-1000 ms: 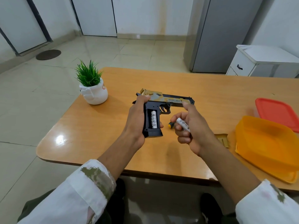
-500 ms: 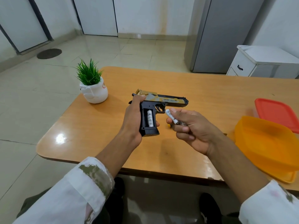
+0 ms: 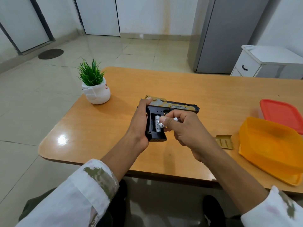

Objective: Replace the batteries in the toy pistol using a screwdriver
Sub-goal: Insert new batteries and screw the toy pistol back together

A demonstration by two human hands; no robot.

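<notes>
My left hand (image 3: 139, 126) grips the black grip of the toy pistol (image 3: 172, 106), whose gold and black slide points right above the wooden table (image 3: 164, 82). The grip's battery bay lies uncovered and one white battery (image 3: 157, 119) sits upright inside it. My right hand (image 3: 185, 130) pinches a second white battery (image 3: 161, 125) between thumb and fingers, its end touching the bay beside the first one. A gold battery cover (image 3: 224, 141) lies on the table to the right. No screwdriver shows; the rest of my right palm is hidden.
A small green plant in a white pot (image 3: 95, 90) stands at the table's left end. An orange tub (image 3: 268, 146) and a red-lidded box (image 3: 282, 114) sit at the right. Beyond are a white drawer unit (image 3: 255, 66) and a grey cabinet (image 3: 229, 35).
My right hand has moved left with the battery, from beside the trigger guard to the open bay. The pistol has come slightly lower and nearer in my left hand.
</notes>
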